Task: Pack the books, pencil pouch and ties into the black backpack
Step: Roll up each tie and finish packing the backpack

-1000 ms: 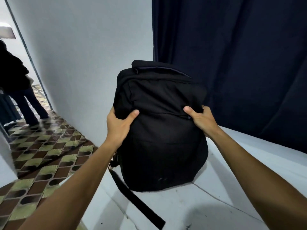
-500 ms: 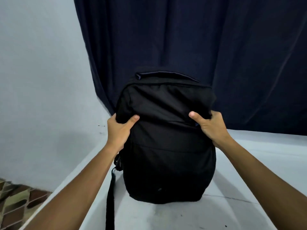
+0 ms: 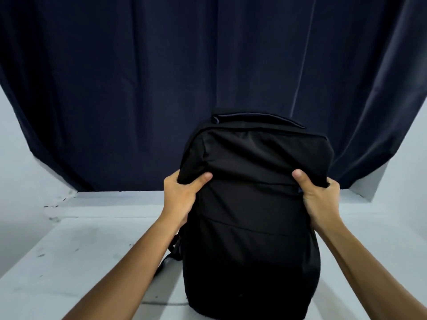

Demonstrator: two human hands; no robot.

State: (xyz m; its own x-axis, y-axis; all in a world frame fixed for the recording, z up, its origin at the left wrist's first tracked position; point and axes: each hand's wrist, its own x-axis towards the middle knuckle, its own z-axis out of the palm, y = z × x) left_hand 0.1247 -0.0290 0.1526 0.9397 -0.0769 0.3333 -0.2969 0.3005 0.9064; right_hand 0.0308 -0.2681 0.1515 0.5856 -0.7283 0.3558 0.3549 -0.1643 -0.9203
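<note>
The black backpack (image 3: pixel 251 215) stands upright on the white table (image 3: pixel 80 245), zipped closed, its front panel facing me. My left hand (image 3: pixel 182 195) grips its left side, thumb across the front and fingers behind. On the other side, my right hand (image 3: pixel 316 195) grips the bag the same way. A strap (image 3: pixel 172 252) hangs down at the bag's lower left. No books, pencil pouch or ties show in the view.
A dark navy curtain (image 3: pixel 161 77) hangs behind the table across the whole back. Pale wall (image 3: pixel 13 146) shows at the left and a sliver at the far right. The tabletop is scuffed with small dark marks.
The view has swung right from the tiled floor and wall to face the curtain. Both hands kept their hold and the backpack now stands square in front of me.
</note>
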